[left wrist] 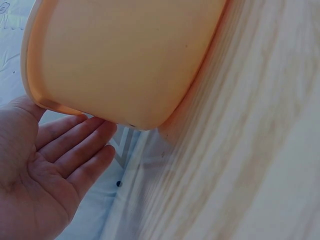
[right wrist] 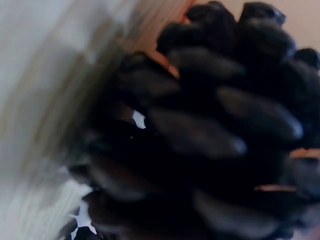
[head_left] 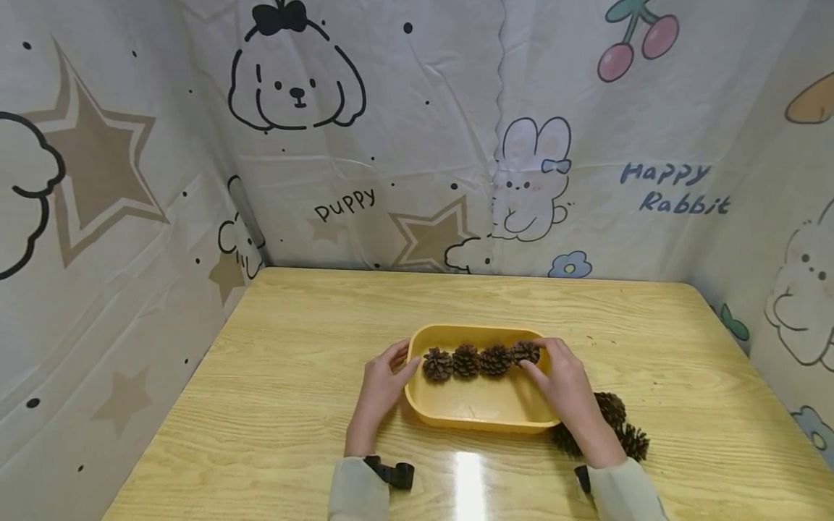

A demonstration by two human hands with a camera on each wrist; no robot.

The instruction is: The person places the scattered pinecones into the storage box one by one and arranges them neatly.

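A yellow rectangular plastic basin (head_left: 482, 422) rests on the wooden table. My left hand (head_left: 384, 376) grips its left end, thumb over the rim and fingers along the outer wall; the left wrist view shows this hand (left wrist: 55, 170) against the basin's outside (left wrist: 125, 55). Inside, several brown pine cones (head_left: 465, 361) stand in a row along the far wall. At the row's right end my right hand (head_left: 568, 380) pinches a pine cone (head_left: 525, 352) between thumb and fingers. That hand is hidden in the right wrist view by a close, dark pine cone (right wrist: 200, 125).
More pine cones (head_left: 633, 442) lie on the table (head_left: 293, 347) right of the basin, partly under my right forearm. A printed cloth (head_left: 391, 145) hangs behind the table and along both sides. Cameras are strapped to my wrists.
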